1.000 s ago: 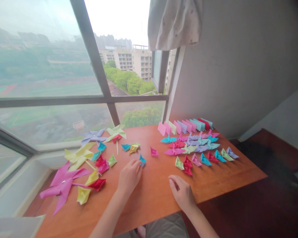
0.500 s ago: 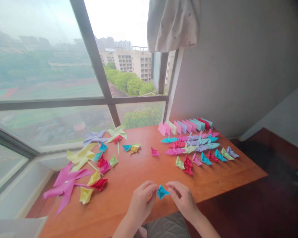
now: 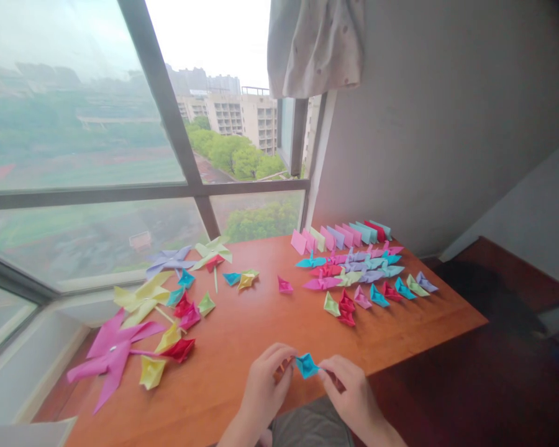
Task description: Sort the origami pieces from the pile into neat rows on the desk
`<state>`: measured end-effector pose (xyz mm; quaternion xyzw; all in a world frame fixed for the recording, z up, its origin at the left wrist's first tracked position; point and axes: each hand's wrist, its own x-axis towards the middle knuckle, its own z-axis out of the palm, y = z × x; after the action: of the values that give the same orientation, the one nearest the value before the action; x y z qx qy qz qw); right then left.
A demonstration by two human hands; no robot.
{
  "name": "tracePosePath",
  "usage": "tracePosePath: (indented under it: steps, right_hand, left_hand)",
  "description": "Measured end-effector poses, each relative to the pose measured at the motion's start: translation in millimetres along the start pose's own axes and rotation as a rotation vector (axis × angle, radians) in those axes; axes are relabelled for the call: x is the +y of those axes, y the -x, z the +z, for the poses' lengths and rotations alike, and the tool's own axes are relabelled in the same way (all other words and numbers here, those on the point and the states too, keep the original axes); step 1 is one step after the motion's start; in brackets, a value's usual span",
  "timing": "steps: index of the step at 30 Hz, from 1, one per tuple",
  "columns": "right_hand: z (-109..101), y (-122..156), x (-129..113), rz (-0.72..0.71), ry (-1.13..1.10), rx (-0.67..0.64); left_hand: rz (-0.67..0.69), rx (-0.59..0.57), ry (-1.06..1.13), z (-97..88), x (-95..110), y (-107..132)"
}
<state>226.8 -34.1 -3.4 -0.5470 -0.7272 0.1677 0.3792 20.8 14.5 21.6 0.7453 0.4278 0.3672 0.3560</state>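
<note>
A small blue folded paper piece is pinched between both my hands just above the near edge of the wooden table. My left hand grips its left side with curled fingers. Its right side is held by the thumb and fingertips of my right hand. A lone pink folded piece lies on the table further back.
Rows of coloured folded paper pieces lie at the table's back right. Paper pinwheels, a large pink one and a yellow one, and loose folded pieces sit at the left by the window. The table's right edge drops to a dark floor.
My left hand picked the blue piece up from mid-table and brought it to the near edge. My right hand joined it, and both now pinch the piece.
</note>
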Motion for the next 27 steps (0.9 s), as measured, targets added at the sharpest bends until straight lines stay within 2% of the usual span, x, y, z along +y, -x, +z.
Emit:
tracePosePath:
  steps: [3,7,11,14,17,27]
  right_hand:
    - [-19.8,2.4,11.2,-0.028,0.058,0.13]
    - [-55.5,2.6,42.9,0.039,0.209,0.311]
    - [-75.2,-0.7,78.7,0.111,0.431,0.334]
    - [-75.7,-4.3,95.9,0.146,0.572,0.315]
    - [-71.3,-9.0,103.2,0.175,0.644,0.317]
    - [-61.5,-23.7,102.8,0.229,0.73,0.294]
  left_hand:
    - [-0.023,0.015,-0.057,-11.7,-8.5,-5.5]
    - [-0.051,0.095,-0.154,-37.1,-28.7,-11.9]
    - [-0.07,0.159,-0.224,-51.9,-45.9,-10.3]
    - [-0.06,0.157,-0.239,-51.9,-50.4,-7.2]
    - [-0.055,0.139,-0.243,-49.0,-50.3,-6.4]
    - [-0.073,0.149,-0.237,-50.2,-47.5,-7.2]
